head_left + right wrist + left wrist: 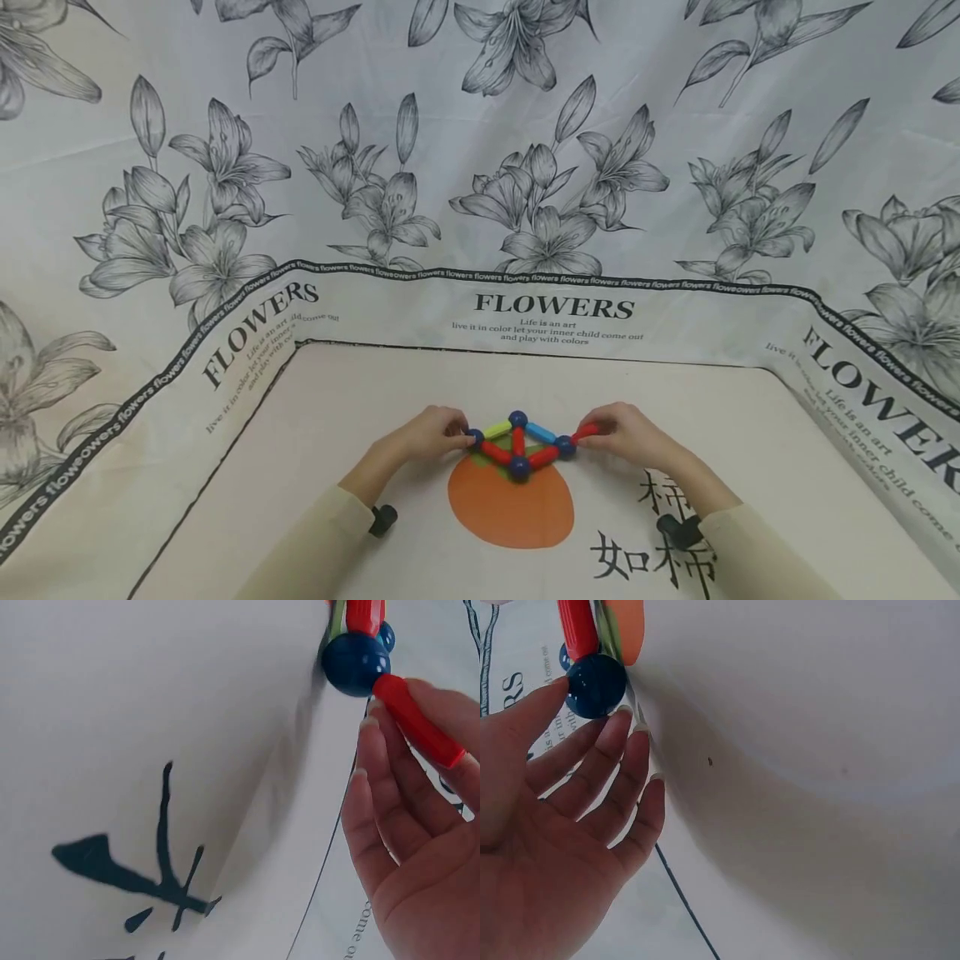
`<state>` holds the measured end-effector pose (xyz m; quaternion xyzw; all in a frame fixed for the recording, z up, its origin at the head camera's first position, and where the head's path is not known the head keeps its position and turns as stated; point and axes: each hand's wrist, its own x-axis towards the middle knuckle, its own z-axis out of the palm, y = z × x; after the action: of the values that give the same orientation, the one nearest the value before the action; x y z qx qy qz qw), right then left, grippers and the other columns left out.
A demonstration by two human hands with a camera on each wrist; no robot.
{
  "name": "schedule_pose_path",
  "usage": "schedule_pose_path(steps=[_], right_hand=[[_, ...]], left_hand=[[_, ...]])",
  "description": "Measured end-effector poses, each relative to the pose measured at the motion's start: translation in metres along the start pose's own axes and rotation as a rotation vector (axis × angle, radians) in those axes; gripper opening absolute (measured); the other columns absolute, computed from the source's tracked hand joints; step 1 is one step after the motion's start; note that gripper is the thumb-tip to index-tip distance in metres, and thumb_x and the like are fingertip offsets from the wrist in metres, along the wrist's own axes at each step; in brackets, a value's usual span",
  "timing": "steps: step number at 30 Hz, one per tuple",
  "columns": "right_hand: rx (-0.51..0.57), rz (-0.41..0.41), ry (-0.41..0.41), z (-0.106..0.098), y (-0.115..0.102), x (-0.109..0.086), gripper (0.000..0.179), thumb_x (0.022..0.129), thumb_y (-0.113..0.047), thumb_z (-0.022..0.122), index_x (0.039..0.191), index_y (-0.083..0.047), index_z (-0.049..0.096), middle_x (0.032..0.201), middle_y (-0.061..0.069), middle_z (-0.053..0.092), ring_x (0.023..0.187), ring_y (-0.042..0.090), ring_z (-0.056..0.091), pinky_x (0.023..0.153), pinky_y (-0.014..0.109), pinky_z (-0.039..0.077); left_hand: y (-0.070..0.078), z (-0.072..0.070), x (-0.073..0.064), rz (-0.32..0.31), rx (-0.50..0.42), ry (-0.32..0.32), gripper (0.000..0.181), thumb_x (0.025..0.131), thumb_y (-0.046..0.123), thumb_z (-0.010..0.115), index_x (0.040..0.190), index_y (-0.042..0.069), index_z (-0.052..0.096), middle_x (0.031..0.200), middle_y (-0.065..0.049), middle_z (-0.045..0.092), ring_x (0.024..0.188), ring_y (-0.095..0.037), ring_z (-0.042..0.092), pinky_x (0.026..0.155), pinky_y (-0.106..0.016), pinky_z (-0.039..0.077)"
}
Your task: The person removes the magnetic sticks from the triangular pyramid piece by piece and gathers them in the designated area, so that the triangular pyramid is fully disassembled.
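Your left hand (429, 433) rests at the left corner ball (596, 684) of the rod frame (519, 444), fingers loosely spread, thumb and fingertips touching it. Your right hand (626, 433) pinches a loose red rod (416, 720), its end against the right ball (355, 664). The frame lies on the worktop (750, 433), over an orange print (512, 508).

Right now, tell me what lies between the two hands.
The rod-and-ball figure: blue balls joined by red, yellow and blue rods. The left hand touches its left ball; the right hand holds a red rod. Head view.
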<state>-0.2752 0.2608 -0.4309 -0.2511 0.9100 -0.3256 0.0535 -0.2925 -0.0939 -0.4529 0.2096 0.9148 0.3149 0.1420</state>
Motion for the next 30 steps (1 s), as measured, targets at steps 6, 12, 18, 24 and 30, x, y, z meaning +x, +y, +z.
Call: schedule_pose_path(steps=[6, 12, 18, 24, 30], right_hand=[[0.084, 0.036, -0.058, -0.005, 0.009, -0.004, 0.018, 0.093, -0.015, 0.073, 0.108, -0.006, 0.076, 0.091, 0.008, 0.074, 0.084, 0.021, 0.063, 0.074, 0.03, 0.053], [0.117, 0.061, -0.085, -0.007, 0.014, -0.006, 0.021, 0.094, -0.018, 0.073, 0.112, -0.007, 0.077, 0.098, 0.005, 0.075, 0.088, 0.024, 0.062, 0.076, 0.034, 0.051], [0.122, 0.076, -0.079, -0.009, 0.019, -0.008, 0.022, 0.093, -0.017, 0.074, 0.112, -0.007, 0.078, 0.1, 0.004, 0.075, 0.086, 0.024, 0.062, 0.074, 0.034, 0.052], [0.08, 0.093, -0.092, -0.005, 0.024, -0.009, 0.019, 0.09, -0.018, 0.079, 0.106, -0.008, 0.08, 0.097, 0.002, 0.076, 0.082, 0.02, 0.06, 0.069, 0.027, 0.049], [0.03, 0.066, -0.075, 0.0, 0.023, -0.009, 0.019, 0.086, -0.015, 0.081, 0.104, -0.008, 0.08, 0.098, 0.001, 0.074, 0.086, 0.019, 0.06, 0.074, 0.029, 0.05]], left_hand=[[0.0, 0.002, 0.001, 0.01, 0.007, -0.012, 0.026, 0.098, 0.029, 0.072, 0.114, 0.009, 0.069, 0.093, 0.0, 0.064, 0.085, -0.016, 0.058, 0.076, -0.031, 0.053], [0.0, 0.005, 0.004, -0.015, -0.016, -0.037, 0.027, 0.098, 0.032, 0.071, 0.118, 0.014, 0.069, 0.097, 0.002, 0.064, 0.089, -0.016, 0.059, 0.08, -0.033, 0.053], [0.003, 0.004, 0.007, -0.026, 0.001, -0.038, 0.028, 0.097, 0.034, 0.071, 0.117, 0.015, 0.067, 0.097, 0.001, 0.064, 0.088, -0.017, 0.059, 0.079, -0.033, 0.053], [0.004, 0.004, 0.007, -0.04, 0.001, -0.059, 0.028, 0.097, 0.034, 0.072, 0.115, 0.014, 0.066, 0.098, 0.001, 0.063, 0.09, -0.017, 0.057, 0.082, -0.034, 0.052], [0.002, 0.005, 0.005, -0.044, -0.012, -0.063, 0.028, 0.097, 0.035, 0.071, 0.115, 0.014, 0.065, 0.099, 0.001, 0.063, 0.092, -0.017, 0.057, 0.083, -0.036, 0.052]])
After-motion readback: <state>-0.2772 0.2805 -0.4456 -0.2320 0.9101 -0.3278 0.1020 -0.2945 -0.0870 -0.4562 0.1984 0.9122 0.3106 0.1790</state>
